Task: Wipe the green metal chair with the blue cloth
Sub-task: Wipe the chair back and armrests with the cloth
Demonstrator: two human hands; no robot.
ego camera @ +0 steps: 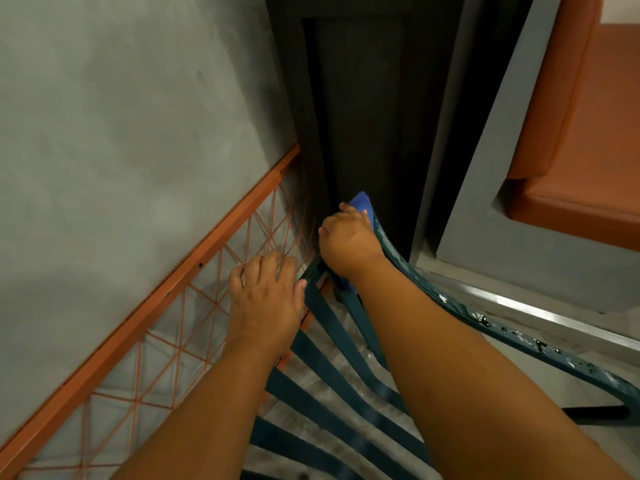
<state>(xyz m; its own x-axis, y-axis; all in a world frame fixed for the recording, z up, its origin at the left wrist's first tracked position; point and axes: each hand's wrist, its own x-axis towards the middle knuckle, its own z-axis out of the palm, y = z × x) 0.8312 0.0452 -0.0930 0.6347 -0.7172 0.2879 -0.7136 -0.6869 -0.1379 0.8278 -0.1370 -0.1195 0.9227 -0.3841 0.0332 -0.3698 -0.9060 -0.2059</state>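
right hand [348, 241] clamps blue cloth [362, 202] on green metal chair [512, 329] rim, paint chipped toward 4 o'clock; left hand [266, 299], fingers spread, rests flat.

Two bare forearms are seen from above, entering from the lower edge of the frame, with no sleeve, watch or bracelet shown on either. The left hand [265, 299] and the right hand [348, 242] are uncovered, without gloves or rings. Short, unpainted fingernails can be made out on the thumbs and on several fingers.
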